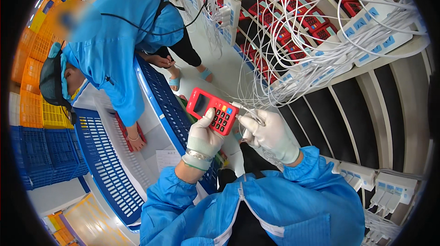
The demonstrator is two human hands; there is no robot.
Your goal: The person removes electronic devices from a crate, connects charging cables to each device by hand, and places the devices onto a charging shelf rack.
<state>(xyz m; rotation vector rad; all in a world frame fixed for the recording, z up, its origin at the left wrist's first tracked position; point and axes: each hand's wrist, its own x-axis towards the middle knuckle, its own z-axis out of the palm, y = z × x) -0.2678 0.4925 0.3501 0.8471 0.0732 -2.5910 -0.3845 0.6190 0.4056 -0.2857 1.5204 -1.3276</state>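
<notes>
In the middle of the view, my gloved left hand grips a red card payment terminal with a small dark screen and black keys. The thumb lies on its keypad. Close to the terminal's right edge, my gloved right hand pinches a white charging cable. The cable's plug meets the upper right edge of the terminal; how far in it sits, I cannot tell. Both gloves are white, with blue sleeves behind them.
Shelves at right hold many red terminals, tangled white cables and white power strips. At left, a co-worker in a blue jacket leans over a blue basket, one hand on a red terminal inside. Orange crates and blue crates stand behind.
</notes>
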